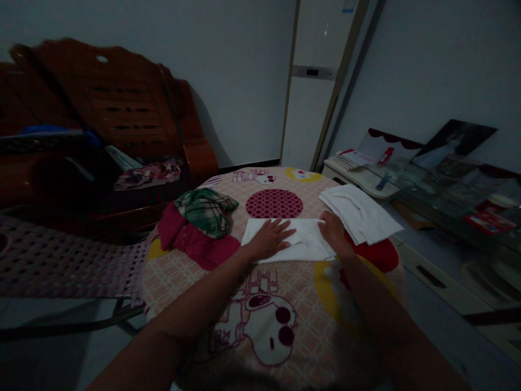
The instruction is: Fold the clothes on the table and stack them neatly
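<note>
A folded white cloth (303, 251) lies flat on the round table, its long side running left to right. My left hand (271, 239) rests palm down on its left half, fingers spread. At the cloth's right end is my right hand (332, 232), fingers curled and closed at the edge; the fingertips are partly hidden. Just beyond that hand, to the right, lies a stack of folded white cloth (362, 212). Left of my left hand are a crumpled magenta garment (203, 247) and a green plaid cloth (203, 210) on top of it.
A patterned cover (301, 304) spreads over the round table. Behind to the left stands a carved wooden bench (130, 103), with a woven chair (81, 258) nearer. On the right is a glass-topped cabinet (431, 201) bearing several items. A tall white air conditioner (309, 114) stands behind.
</note>
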The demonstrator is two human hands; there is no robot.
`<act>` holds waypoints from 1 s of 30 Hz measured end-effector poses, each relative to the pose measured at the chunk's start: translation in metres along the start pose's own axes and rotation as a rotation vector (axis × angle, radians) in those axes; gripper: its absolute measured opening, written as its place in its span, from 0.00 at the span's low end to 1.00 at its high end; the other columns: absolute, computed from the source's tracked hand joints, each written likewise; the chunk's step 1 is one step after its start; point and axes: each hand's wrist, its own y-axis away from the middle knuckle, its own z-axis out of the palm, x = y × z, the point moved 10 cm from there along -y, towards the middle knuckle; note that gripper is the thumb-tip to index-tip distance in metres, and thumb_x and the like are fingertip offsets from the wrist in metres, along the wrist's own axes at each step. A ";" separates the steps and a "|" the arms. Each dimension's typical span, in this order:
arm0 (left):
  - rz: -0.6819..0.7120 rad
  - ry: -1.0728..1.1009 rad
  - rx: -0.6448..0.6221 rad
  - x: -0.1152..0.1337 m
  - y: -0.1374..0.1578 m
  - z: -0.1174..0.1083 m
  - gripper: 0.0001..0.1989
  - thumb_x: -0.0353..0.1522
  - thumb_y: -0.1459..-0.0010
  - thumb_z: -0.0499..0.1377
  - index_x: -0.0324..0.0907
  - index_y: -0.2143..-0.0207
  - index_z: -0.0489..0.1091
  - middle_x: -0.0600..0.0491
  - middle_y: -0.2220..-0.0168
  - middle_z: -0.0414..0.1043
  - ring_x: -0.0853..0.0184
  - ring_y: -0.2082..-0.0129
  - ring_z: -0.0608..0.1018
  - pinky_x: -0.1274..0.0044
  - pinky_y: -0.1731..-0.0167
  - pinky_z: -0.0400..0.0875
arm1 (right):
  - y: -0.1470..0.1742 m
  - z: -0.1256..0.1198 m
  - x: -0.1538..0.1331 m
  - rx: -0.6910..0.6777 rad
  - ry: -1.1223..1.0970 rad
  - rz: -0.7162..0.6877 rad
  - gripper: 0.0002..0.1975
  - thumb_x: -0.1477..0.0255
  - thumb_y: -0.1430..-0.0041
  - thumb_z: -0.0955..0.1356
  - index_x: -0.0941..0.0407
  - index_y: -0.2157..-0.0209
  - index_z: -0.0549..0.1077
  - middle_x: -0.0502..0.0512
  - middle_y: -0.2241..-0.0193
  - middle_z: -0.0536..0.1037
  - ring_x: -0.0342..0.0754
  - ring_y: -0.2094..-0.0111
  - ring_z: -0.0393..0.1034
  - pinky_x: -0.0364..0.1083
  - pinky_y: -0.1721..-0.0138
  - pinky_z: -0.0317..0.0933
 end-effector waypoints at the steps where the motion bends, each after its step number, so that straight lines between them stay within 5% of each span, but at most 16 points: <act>1: -0.002 -0.008 -0.002 0.000 0.000 0.000 0.27 0.44 0.30 0.46 0.50 0.31 0.57 0.46 0.29 0.52 0.50 0.30 0.56 0.56 0.35 0.50 | 0.001 -0.003 -0.011 0.025 0.010 -0.046 0.12 0.77 0.41 0.64 0.60 0.57 0.74 0.67 0.57 0.79 0.59 0.53 0.72 0.53 0.48 0.61; 6: -0.009 -0.006 -0.005 0.000 0.001 0.001 0.27 0.45 0.30 0.46 0.52 0.31 0.56 0.46 0.28 0.50 0.49 0.30 0.54 0.55 0.35 0.50 | 0.014 0.012 -0.069 -0.016 -0.077 -0.392 0.18 0.73 0.35 0.62 0.58 0.45 0.73 0.65 0.42 0.73 0.58 0.39 0.64 0.56 0.36 0.53; 12: -0.042 0.198 0.027 -0.006 -0.001 -0.004 0.28 0.45 0.29 0.45 0.49 0.32 0.58 0.47 0.29 0.54 0.53 0.30 0.56 0.57 0.33 0.49 | 0.022 0.037 -0.053 -0.058 -0.125 -0.426 0.21 0.68 0.32 0.62 0.57 0.40 0.70 0.64 0.38 0.70 0.58 0.37 0.63 0.59 0.34 0.52; 15: -0.150 0.411 0.155 -0.036 0.000 -0.020 0.26 0.41 0.28 0.42 0.45 0.33 0.60 0.49 0.33 0.62 0.62 0.34 0.65 0.68 0.35 0.57 | 0.019 0.034 -0.036 0.029 -0.229 -0.382 0.21 0.67 0.31 0.60 0.57 0.41 0.70 0.63 0.39 0.72 0.55 0.37 0.64 0.58 0.34 0.54; 18: -0.357 0.411 0.272 -0.085 0.014 -0.034 0.23 0.34 0.32 0.45 0.42 0.39 0.69 0.48 0.40 0.71 0.61 0.40 0.72 0.69 0.39 0.63 | 0.011 0.030 -0.010 0.093 -0.288 -0.254 0.21 0.69 0.31 0.58 0.59 0.42 0.71 0.65 0.41 0.72 0.54 0.38 0.64 0.58 0.35 0.56; 21: -0.505 0.297 0.210 -0.124 0.031 -0.034 0.21 0.28 0.39 0.50 0.39 0.46 0.74 0.45 0.46 0.76 0.58 0.45 0.76 0.68 0.43 0.66 | 0.001 0.034 0.011 0.016 -0.251 -0.143 0.20 0.71 0.34 0.61 0.59 0.43 0.72 0.66 0.41 0.73 0.56 0.36 0.63 0.59 0.34 0.54; 26: -0.565 0.240 0.039 -0.145 0.045 -0.027 0.14 0.33 0.45 0.58 0.39 0.58 0.77 0.44 0.56 0.80 0.57 0.56 0.79 0.72 0.54 0.70 | -0.013 0.034 0.023 -0.206 -0.222 -0.063 0.18 0.70 0.41 0.68 0.60 0.50 0.75 0.67 0.45 0.75 0.57 0.43 0.69 0.53 0.40 0.61; 30: -0.622 0.374 0.100 -0.148 0.047 -0.029 0.10 0.36 0.52 0.61 0.40 0.67 0.73 0.49 0.65 0.78 0.61 0.65 0.76 0.75 0.64 0.69 | -0.019 0.019 0.020 -0.184 -0.320 -0.023 0.13 0.73 0.49 0.71 0.60 0.60 0.77 0.63 0.57 0.80 0.54 0.56 0.74 0.50 0.51 0.65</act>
